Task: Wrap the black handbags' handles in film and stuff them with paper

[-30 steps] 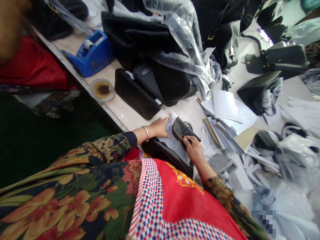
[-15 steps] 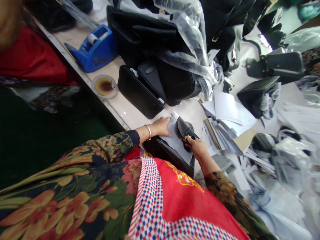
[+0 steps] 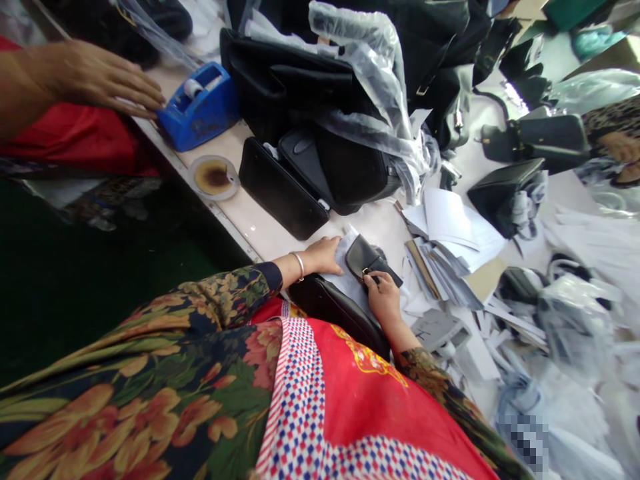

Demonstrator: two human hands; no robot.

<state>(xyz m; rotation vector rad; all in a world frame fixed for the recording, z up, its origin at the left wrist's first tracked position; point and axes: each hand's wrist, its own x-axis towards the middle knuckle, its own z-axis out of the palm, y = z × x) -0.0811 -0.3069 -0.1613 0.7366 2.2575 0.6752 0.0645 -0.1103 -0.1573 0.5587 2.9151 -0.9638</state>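
A small black flap (image 3: 361, 256) with a gold-coloured buckle lies over white tissue paper (image 3: 344, 281). My right hand (image 3: 384, 293) pinches the flap's strap near the buckle. At the tissue's left edge, my left hand (image 3: 324, 256) rests with its fingers pressed on the paper; the fingertips are partly hidden. Between my hands and my red apron sits a black bag (image 3: 340, 308), lying at the table's front edge.
Black bags (image 3: 283, 190) stand behind my hands. A blue tape dispenser (image 3: 203, 110) and a round dish (image 3: 214, 179) are at the left edge. Stacked papers (image 3: 457, 230) lie right. Another person's hand (image 3: 107, 77) reaches in at upper left; more hands (image 3: 620, 150) show far right.
My right hand has shifted slightly left and down, and the flap now lies flatter and turned more toward the camera. Another person's hand has come in beside the blue dispenser.
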